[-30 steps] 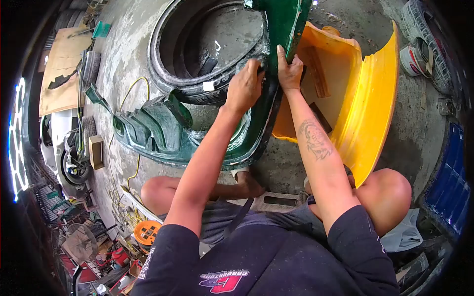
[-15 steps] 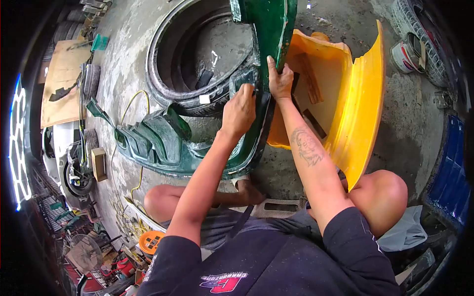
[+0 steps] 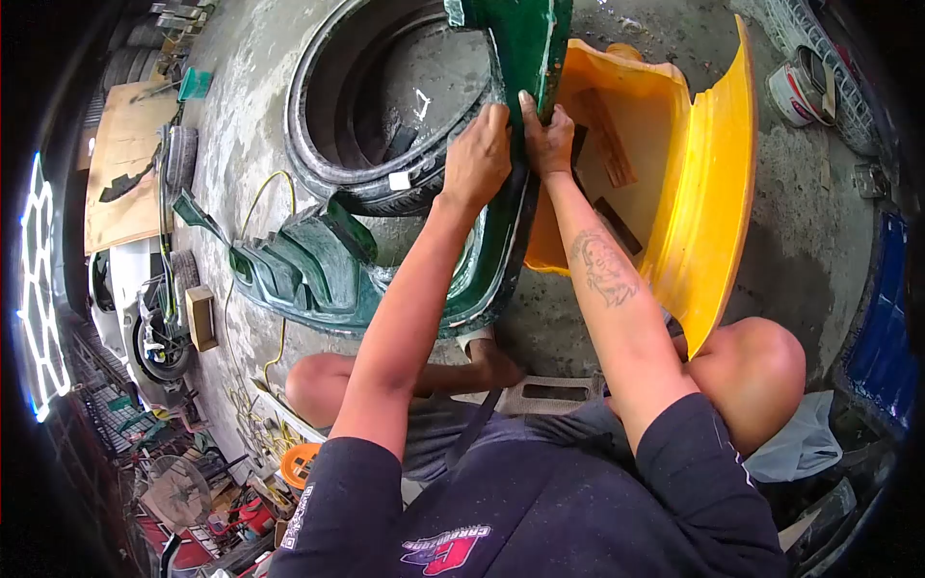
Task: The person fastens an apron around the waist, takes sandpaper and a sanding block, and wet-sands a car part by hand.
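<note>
A green car bumper [image 3: 318, 284] with a curved, vented end lies across a black tyre [image 3: 303, 144]. My right hand [image 3: 547, 143] grips the bumper's right edge, thumb up on its surface and fingers closed around the side. Just left of it, my left hand [image 3: 478, 154] is closed in a fist against the bumper's inner edge. What its fingers hold, if anything, is hidden from view. A small white piece [image 3: 399, 180] rests on the tyre's side.
Right of the bumper lies a yellow car body panel [image 3: 718, 164] with wooden strips [image 3: 607, 135] inside. A white bucket [image 3: 798, 91] stands at the upper right, near a blue panel [image 3: 882, 328]. A yellow hose [image 3: 289, 193] runs over the concrete floor at left.
My left hand has moved up along the bumper's inner edge, closer to level with my right hand. The right hand keeps its grip on the edge. The view has shifted slightly.
</note>
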Motion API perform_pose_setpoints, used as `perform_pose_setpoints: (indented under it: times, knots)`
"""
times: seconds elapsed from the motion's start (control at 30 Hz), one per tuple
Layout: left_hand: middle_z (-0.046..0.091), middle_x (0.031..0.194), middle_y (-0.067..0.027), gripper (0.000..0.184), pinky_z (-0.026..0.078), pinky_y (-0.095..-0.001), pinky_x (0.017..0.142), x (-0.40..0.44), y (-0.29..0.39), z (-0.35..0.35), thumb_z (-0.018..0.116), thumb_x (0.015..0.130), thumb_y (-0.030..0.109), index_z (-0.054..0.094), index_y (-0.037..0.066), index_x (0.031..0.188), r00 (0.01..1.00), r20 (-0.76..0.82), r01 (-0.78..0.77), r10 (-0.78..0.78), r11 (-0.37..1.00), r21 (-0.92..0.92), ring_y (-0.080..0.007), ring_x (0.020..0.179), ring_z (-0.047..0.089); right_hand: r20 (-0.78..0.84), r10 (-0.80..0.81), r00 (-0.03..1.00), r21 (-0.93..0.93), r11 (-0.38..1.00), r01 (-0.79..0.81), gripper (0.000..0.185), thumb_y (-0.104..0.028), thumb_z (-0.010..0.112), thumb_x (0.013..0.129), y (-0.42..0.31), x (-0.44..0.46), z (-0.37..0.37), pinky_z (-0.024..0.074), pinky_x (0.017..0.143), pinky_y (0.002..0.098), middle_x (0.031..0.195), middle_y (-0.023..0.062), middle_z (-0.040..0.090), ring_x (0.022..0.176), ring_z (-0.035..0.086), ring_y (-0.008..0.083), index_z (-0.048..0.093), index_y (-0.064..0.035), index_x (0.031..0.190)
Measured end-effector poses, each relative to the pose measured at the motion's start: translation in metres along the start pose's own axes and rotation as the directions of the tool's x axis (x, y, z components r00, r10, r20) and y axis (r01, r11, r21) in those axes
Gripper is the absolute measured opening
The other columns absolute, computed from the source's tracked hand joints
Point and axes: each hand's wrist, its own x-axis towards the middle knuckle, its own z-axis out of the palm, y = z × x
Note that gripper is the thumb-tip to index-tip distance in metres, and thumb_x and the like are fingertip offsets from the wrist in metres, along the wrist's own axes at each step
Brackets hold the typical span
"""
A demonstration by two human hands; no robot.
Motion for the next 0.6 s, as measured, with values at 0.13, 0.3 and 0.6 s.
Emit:
perform_pose_setpoints:
  times: [0.13,0.3,0.6]
  knots:
    - [0.060,0.095,-0.0227,0.020,0.049,-0.0502,0.066,-0.037,0.016,-0.009,0.054,0.092,0.008,0.045,0.004,0.109,0.996,0.068,0.067,-0.064,0.997,-0.043,-0.0441,0.081,0.061,-0.041,-0.083,0.996,-0.052,0.995,0.081,0.047,-0.046,0.065,0.087,0.007,0.001,0.003,0.0475,0.076,0.0441,0.081,0.0224,0.066,0.083,0.061,0.0392,0.068,0.0010,0.081]
    - [0.060,0.091,-0.0241,0.024,0.049,-0.0493,0.067,0.010,-0.004,0.005,0.058,0.089,0.007,0.045,0.004,0.109,0.998,0.003,-0.055,0.055,0.998,-0.011,-0.0446,0.082,0.060,0.025,-0.003,1.000,0.025,1.000,0.002,0.048,-0.045,0.066,0.087,0.005,0.003,0.001,0.0486,0.075,0.0428,0.081,0.0229,0.066,0.081,0.062,0.0385,0.069,0.0019,0.079]
    - [0.064,0.092,-0.0218,0.039,0.052,-0.0382,0.074,-0.048,0.016,-0.021,0.071,0.086,0.011,0.045,0.000,0.113,0.932,-0.132,0.302,-0.336,0.926,-0.224,-0.0326,0.082,0.067,-0.032,-0.046,0.998,0.002,0.999,0.046,0.047,-0.045,0.066,0.087,0.000,0.001,0.003,0.0475,0.073,0.0442,0.077,0.0218,0.064,0.078,0.061,0.0386,0.068,0.0006,0.077]
